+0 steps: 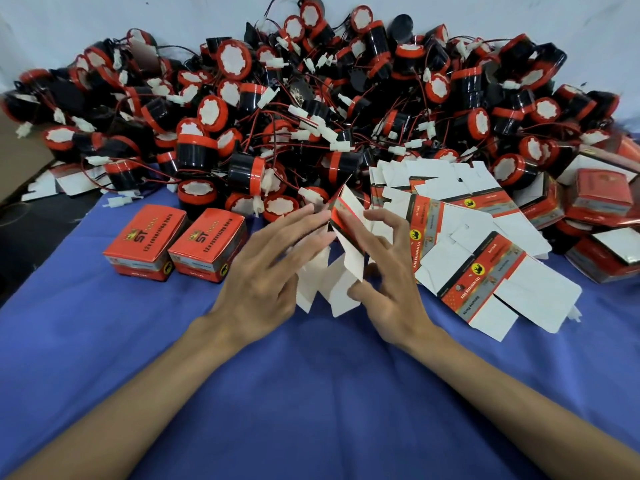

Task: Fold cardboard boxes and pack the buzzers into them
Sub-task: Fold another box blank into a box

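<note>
A half-opened box blank (346, 251), white inside with a red and black outer face, stands between my two hands above the blue cloth. My left hand (270, 268) lies against its left side with the fingers stretched out straight. My right hand (388, 268) holds its right side, fingers bent over the upper edge and thumb under a lower flap. Behind them rises a big heap of black and red buzzers (311, 109) with red-black wires and white plugs. Two closed red boxes (176, 244) stand side by side to the left.
Flat printed box blanks (478, 251) fan out on the right of the blue cloth (311, 393). More folded boxes (602, 216) pile up at the far right. Some white blanks (59, 181) lie at the left edge, beside a dark gap.
</note>
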